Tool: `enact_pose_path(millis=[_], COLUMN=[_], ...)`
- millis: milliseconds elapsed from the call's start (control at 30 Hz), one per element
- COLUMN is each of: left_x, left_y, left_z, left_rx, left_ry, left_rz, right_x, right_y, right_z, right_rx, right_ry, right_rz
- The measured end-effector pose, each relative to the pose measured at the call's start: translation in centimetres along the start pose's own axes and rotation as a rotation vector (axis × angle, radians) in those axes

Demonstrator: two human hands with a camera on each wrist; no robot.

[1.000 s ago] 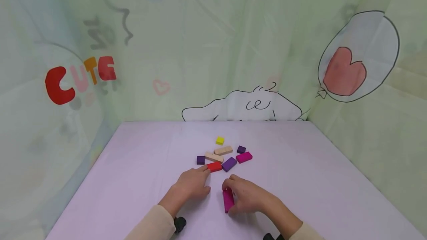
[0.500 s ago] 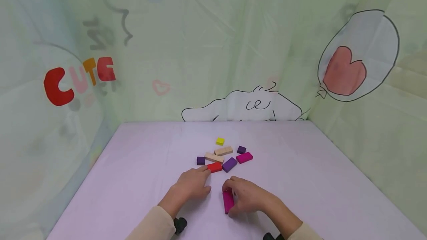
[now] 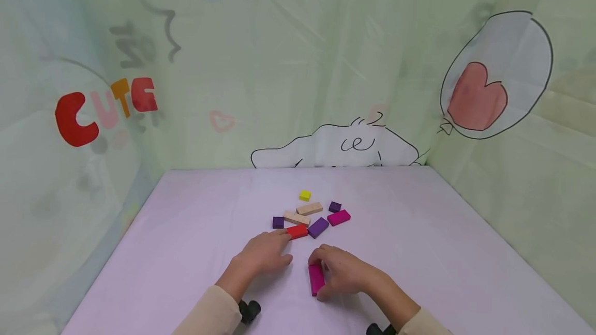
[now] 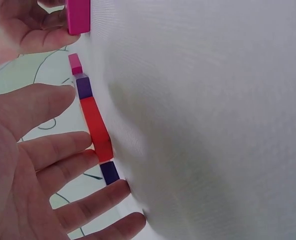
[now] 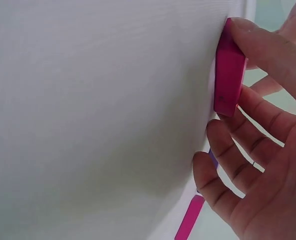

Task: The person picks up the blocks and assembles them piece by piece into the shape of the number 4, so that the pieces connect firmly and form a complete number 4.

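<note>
Head view: pinch and light touch

Left of the red block (image 3: pixel 298 231), the left hand (image 3: pixel 266 252) has its grip spread, holding nothing; left wrist shows fingertips (image 4: pixel 91 158) touching that block. Nearer and rightward of it, the right hand (image 3: pixel 344 270) has its grip pinching the magenta block (image 3: pixel 316 279) by its ends; even pressure should prevent twisting. Right wrist shows the little finger (image 5: pixel 206 172) clear, which head view leaves unclear.

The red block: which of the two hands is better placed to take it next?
Probably the left hand: it reaches the left end of the red block, while the right hand is farther away and holds the nearer magenta block.
</note>
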State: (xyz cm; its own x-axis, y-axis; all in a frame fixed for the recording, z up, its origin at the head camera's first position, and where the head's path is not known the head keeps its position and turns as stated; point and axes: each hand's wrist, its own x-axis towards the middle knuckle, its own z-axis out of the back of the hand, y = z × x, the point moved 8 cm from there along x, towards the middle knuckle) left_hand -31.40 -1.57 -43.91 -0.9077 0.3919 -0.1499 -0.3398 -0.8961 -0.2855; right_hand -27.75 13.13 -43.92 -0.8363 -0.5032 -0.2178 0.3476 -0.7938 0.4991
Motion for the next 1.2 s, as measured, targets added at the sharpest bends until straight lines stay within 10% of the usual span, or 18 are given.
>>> enact_pose_path(millis=[600,1200], left_x=[-1.1,-6.7], left_y=[-0.1,-5.5], left_z=[-0.4,-1.8], left_rx=[-0.065,-0.036], left_ry=[0.018,0.045], left_rz=[-0.028,-0.424], right_x=[-0.3,-0.2], right_y=[-0.6,-0.2], right_z=[-0.3,0.0], right_rx=[0.079,0.093], right_ry=[0.025,0.016], right_rz=[-0.03,0.025])
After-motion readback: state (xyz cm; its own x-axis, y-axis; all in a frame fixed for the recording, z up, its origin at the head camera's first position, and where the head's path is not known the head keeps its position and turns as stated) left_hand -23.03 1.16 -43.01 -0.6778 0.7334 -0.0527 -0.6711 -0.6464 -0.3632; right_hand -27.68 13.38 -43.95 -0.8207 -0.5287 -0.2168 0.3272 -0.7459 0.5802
